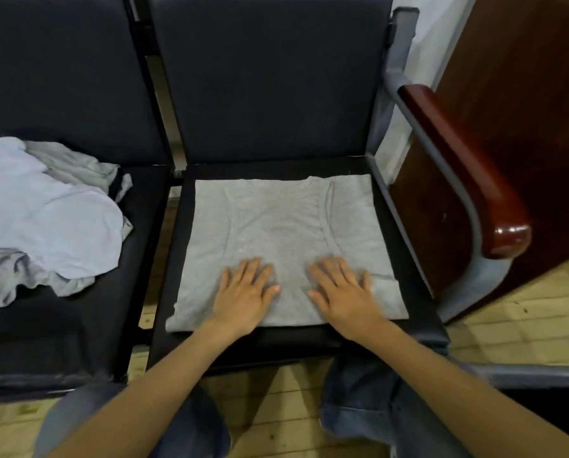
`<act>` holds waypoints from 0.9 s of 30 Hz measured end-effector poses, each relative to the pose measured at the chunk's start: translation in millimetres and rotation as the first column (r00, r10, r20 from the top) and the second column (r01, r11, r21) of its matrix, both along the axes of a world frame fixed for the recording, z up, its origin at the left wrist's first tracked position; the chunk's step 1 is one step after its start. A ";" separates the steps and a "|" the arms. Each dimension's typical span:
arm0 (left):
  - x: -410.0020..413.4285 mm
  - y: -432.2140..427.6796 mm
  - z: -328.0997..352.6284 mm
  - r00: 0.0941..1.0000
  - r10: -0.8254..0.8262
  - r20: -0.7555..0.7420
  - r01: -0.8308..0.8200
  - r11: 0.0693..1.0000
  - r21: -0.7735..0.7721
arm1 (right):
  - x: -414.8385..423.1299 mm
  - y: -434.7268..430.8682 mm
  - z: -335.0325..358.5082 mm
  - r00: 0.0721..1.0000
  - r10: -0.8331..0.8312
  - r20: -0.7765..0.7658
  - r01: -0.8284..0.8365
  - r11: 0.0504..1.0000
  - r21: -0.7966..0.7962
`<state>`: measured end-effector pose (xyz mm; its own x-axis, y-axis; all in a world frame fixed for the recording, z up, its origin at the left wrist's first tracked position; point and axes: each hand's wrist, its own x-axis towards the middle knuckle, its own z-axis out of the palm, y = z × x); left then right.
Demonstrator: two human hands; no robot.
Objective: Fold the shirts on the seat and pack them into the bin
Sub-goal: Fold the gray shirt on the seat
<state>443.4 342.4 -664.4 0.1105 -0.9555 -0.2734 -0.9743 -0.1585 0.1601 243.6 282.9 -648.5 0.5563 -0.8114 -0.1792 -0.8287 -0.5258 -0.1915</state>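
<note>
A grey shirt [276, 223] lies flat on the middle dark seat [418, 328], folded into a rough square. My left hand [243, 295] and my right hand [345, 295] both press flat on its near part, fingers straight and spread, a small gap between them. On the seat to the left sits a loose heap of shirts [45, 219], pale blue on top of grey. A dark bin edge [547, 404] shows at the lower right, mostly hidden by my right arm.
The seat row has dark backrests and a metal frame. A glossy brown wooden armrest [468, 173] bounds the right side, with a brown wooden panel behind it. Tiled floor and my jeans-clad knees lie below the seat's front edge.
</note>
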 end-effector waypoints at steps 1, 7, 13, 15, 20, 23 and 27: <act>1.7 3.8 -3.4 1.000 -0.011 -0.009 0.011 1.000 0.001 | -13.6 0.8 -7.6 0.996 -0.040 -0.081 0.045 0.998 0.051; 19.7 12.5 -6.5 0.999 -0.030 -0.031 0.029 0.999 -0.031 | -51.3 -7.7 -15.4 0.974 -0.204 -0.103 0.211 0.975 0.065; 30.5 16.9 7.0 0.994 -0.066 -0.090 0.061 0.996 -0.059 | -29.8 1.2 -6.3 0.989 -0.143 -0.036 0.140 0.987 -0.073; 42.7 24.0 4.8 0.998 -0.060 -0.030 0.057 0.995 -0.076 | -21.4 4.5 -9.6 0.997 -0.073 -0.017 0.071 0.994 -0.081; 59.3 35.3 -5.2 0.991 -0.097 -0.089 0.092 0.994 -0.060 | -7.8 4.0 -8.3 0.997 -0.071 -0.010 0.071 0.997 0.016; 65.7 36.7 2.8 0.988 -0.029 -0.155 0.006 0.989 -0.150 | 28.1 -4.5 -0.7 0.929 0.022 0.370 0.040 0.986 -0.159; 95.8 43.4 29.4 0.832 0.414 -0.368 -0.515 0.824 -0.238 | 111.5 -34.8 6.9 0.878 0.061 0.475 -0.073 0.997 0.008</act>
<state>539.3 385.8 -635.0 0.5281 -0.8471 -0.0595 -0.6964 -0.4722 0.5404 355.1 248.1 -641.6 0.6324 -0.7681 0.1002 -0.5988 -0.5668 -0.5658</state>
